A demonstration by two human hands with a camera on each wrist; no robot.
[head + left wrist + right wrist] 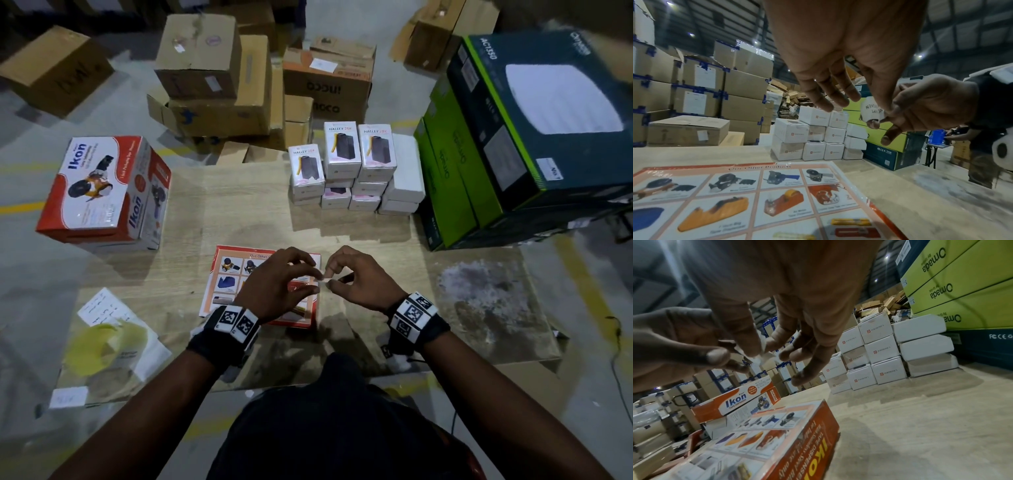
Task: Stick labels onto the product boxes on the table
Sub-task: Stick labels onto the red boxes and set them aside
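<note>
both hands hover above the flat red-and-white printed cardboard box (219,274). the left hand (274,284) and right hand (359,281) pinch a small white paper label (872,112) between fingertips, apparently peeling it; next, press it onto the box.

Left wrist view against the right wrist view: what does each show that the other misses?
Only the left wrist view shows handwriting on the small white label and a second person standing far right. Only the right wrist view shows the other Ikon box and the orange side print of the near box. Both show the left hand and right hand pinching the label above the near box, with the stacked white boxes behind.
</note>
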